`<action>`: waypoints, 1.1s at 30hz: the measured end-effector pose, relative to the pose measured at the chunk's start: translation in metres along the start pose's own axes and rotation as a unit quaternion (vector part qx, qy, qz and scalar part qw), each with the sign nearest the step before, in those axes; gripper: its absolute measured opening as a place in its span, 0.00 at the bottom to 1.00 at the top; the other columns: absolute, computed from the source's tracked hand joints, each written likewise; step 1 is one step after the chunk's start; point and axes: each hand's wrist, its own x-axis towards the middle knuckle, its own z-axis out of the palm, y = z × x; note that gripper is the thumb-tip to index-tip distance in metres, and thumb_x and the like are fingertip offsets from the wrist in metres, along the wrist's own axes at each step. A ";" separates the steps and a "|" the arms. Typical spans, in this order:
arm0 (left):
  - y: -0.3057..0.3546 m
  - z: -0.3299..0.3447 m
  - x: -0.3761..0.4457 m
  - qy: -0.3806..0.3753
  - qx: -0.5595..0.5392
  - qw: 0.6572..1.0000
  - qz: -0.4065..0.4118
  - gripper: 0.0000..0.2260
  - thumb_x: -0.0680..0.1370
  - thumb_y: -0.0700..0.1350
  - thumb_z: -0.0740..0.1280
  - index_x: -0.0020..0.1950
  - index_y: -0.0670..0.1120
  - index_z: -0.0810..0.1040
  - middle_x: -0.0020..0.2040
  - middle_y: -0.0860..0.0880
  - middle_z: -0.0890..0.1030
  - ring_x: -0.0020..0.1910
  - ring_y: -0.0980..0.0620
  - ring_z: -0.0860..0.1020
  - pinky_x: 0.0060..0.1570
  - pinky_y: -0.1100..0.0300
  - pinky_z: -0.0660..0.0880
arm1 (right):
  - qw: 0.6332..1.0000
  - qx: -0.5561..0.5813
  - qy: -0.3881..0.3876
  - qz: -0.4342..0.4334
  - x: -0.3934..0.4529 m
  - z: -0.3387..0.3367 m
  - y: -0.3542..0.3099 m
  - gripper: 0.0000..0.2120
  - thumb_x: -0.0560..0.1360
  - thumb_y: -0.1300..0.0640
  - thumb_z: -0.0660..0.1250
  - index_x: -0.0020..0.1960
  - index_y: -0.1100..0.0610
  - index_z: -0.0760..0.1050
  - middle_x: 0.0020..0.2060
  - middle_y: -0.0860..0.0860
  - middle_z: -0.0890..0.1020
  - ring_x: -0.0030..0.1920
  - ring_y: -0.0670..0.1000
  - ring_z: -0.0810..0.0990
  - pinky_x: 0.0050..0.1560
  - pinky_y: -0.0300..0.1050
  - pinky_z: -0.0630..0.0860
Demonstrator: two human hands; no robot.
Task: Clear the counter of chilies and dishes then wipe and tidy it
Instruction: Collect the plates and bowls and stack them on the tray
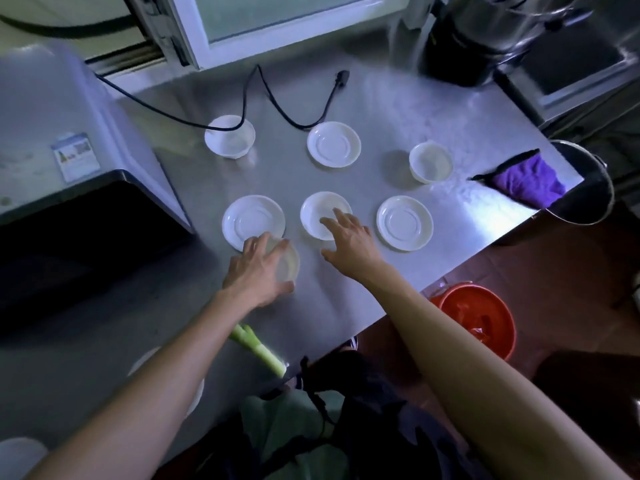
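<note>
Hands over a steel bench (398, 109) strewn with white dishes. The left hand (258, 271) curls round a small bowl (289, 263) at the near edge of the spread, its grip grasping the bowl from above, fingers down the far side and thumb toward the near side — the bowl sits just beside, perhaps overlapping, the near-left saucer (252, 220). The right hand (349, 237) reaches with fingers spread and relaxed, its grip released, fingertips over the near rim of the centre dish (320, 213); whether they touch it cannot be told. Another saucer (404, 223) lies just right of that hand. Farther back stand a bowl (229, 136) with a black cord (270, 95) draped across its rim, a saucer (333, 144) and a cup (431, 162). A purple cloth (526, 181) rests at the bench's right corner — a green stalk (258, 349) lies at the near edge, under the left forearm.
</note>
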 end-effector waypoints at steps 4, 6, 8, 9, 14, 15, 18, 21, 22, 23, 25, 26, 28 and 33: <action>0.002 -0.003 0.008 0.002 -0.028 0.998 -0.059 0.39 0.68 0.62 0.72 0.75 0.57 0.60 0.71 0.48 0.59 0.69 0.42 0.61 0.59 0.39 0.72 | 0.996 -0.057 -0.046 -0.040 0.037 0.001 0.007 0.37 0.76 0.44 0.68 0.79 0.47 0.55 0.80 0.54 0.51 0.79 0.58 0.50 0.71 0.58 0.58; 0.007 -0.003 0.009 0.005 -0.032 0.995 -0.094 0.38 0.68 0.63 0.71 0.75 0.58 0.59 0.71 0.49 0.58 0.70 0.42 0.60 0.59 0.40 0.73 | 0.993 -0.085 -0.056 -0.065 0.051 0.003 0.013 0.41 0.74 0.40 0.69 0.79 0.46 0.51 0.80 0.54 0.47 0.80 0.59 0.46 0.73 0.59 0.56; 0.013 -0.002 0.009 -0.004 -0.032 0.991 -0.127 0.39 0.68 0.63 0.70 0.75 0.59 0.58 0.72 0.50 0.56 0.72 0.44 0.58 0.60 0.40 0.72 | 0.988 -0.109 -0.057 -0.097 0.064 0.002 0.019 0.45 0.73 0.38 0.70 0.80 0.45 0.48 0.80 0.54 0.45 0.80 0.59 0.44 0.74 0.61 0.53; 0.017 -0.002 0.010 -0.011 -0.038 0.989 -0.146 0.39 0.69 0.63 0.70 0.75 0.60 0.57 0.73 0.50 0.55 0.73 0.44 0.56 0.60 0.40 0.71 | 0.985 -0.116 -0.062 -0.109 0.070 0.002 0.022 0.46 0.72 0.37 0.70 0.80 0.45 0.47 0.80 0.54 0.43 0.80 0.59 0.42 0.75 0.62 0.51; 0.034 0.001 0.012 -0.003 -0.065 0.975 -0.214 0.36 0.67 0.63 0.68 0.72 0.62 0.58 0.73 0.53 0.57 0.73 0.45 0.58 0.62 0.39 0.69 | 0.974 -0.122 -0.100 -0.163 0.095 0.002 0.030 0.49 0.70 0.35 0.71 0.80 0.44 0.45 0.81 0.54 0.42 0.80 0.61 0.40 0.75 0.67 0.49; 0.036 0.002 0.011 0.002 -0.076 0.971 -0.226 0.35 0.67 0.63 0.68 0.71 0.63 0.58 0.73 0.53 0.57 0.72 0.45 0.58 0.62 0.40 0.68 | 0.971 -0.124 -0.109 -0.173 0.099 0.002 0.031 0.49 0.69 0.35 0.71 0.80 0.44 0.45 0.81 0.54 0.42 0.80 0.61 0.41 0.74 0.67 0.49; 0.041 0.009 0.003 0.010 -0.116 0.956 -0.269 0.36 0.66 0.64 0.68 0.70 0.65 0.57 0.72 0.56 0.54 0.72 0.46 0.56 0.63 0.41 0.66 | 0.966 -0.121 -0.123 -0.194 0.107 0.004 0.030 0.48 0.69 0.35 0.71 0.79 0.44 0.48 0.81 0.54 0.46 0.79 0.62 0.45 0.73 0.67 0.53; 0.042 0.014 -0.009 0.015 -0.132 0.945 -0.298 0.39 0.67 0.65 0.69 0.74 0.64 0.55 0.74 0.58 0.50 0.74 0.49 0.51 0.66 0.40 0.64 | 0.962 -0.122 -0.109 -0.218 0.111 0.004 0.025 0.46 0.68 0.35 0.71 0.77 0.45 0.53 0.79 0.53 0.52 0.77 0.62 0.51 0.69 0.65 0.60; 0.042 0.015 -0.014 0.024 -0.136 0.942 -0.305 0.40 0.67 0.65 0.69 0.74 0.63 0.55 0.74 0.59 0.49 0.74 0.50 0.50 0.66 0.40 0.64 | 0.960 -0.119 -0.103 -0.230 0.110 0.004 0.021 0.45 0.67 0.35 0.72 0.77 0.45 0.54 0.79 0.53 0.54 0.77 0.62 0.53 0.68 0.64 0.62; 0.041 0.014 -0.020 0.034 -0.141 0.939 -0.312 0.40 0.67 0.65 0.69 0.75 0.62 0.55 0.73 0.59 0.49 0.74 0.51 0.49 0.65 0.41 0.64 | 0.958 -0.115 -0.098 -0.245 0.109 0.004 0.016 0.45 0.67 0.35 0.72 0.77 0.45 0.54 0.78 0.53 0.55 0.76 0.62 0.54 0.67 0.64 0.63; 0.039 0.012 -0.032 0.048 -0.142 0.933 -0.328 0.40 0.67 0.64 0.69 0.76 0.60 0.56 0.73 0.58 0.49 0.73 0.50 0.49 0.65 0.41 0.65 | 0.950 -0.108 -0.087 -0.279 0.103 0.004 0.002 0.45 0.67 0.35 0.72 0.77 0.45 0.55 0.78 0.53 0.57 0.75 0.62 0.56 0.65 0.63 0.64; 0.038 0.011 -0.039 0.055 -0.140 0.929 -0.337 0.40 0.67 0.64 0.69 0.76 0.60 0.56 0.73 0.57 0.49 0.74 0.49 0.49 0.65 0.40 0.65 | 0.946 -0.105 -0.083 -0.296 0.100 0.005 -0.006 0.45 0.67 0.35 0.72 0.77 0.44 0.55 0.77 0.53 0.57 0.74 0.61 0.57 0.65 0.63 0.65; 0.036 0.010 -0.054 0.071 -0.142 0.921 -0.357 0.40 0.68 0.63 0.70 0.77 0.58 0.57 0.75 0.54 0.51 0.75 0.46 0.51 0.66 0.40 0.65 | 0.937 -0.100 -0.075 -0.326 0.091 0.006 -0.022 0.45 0.67 0.34 0.72 0.77 0.44 0.55 0.78 0.52 0.58 0.74 0.61 0.58 0.64 0.62 0.67; 0.026 0.012 -0.109 0.104 -0.146 0.902 -0.393 0.40 0.70 0.63 0.69 0.77 0.58 0.55 0.77 0.52 0.52 0.76 0.45 0.52 0.64 0.41 0.67 | 0.918 -0.107 -0.082 -0.372 0.061 0.018 -0.063 0.43 0.69 0.34 0.70 0.77 0.44 0.56 0.79 0.52 0.57 0.76 0.61 0.56 0.66 0.63 0.66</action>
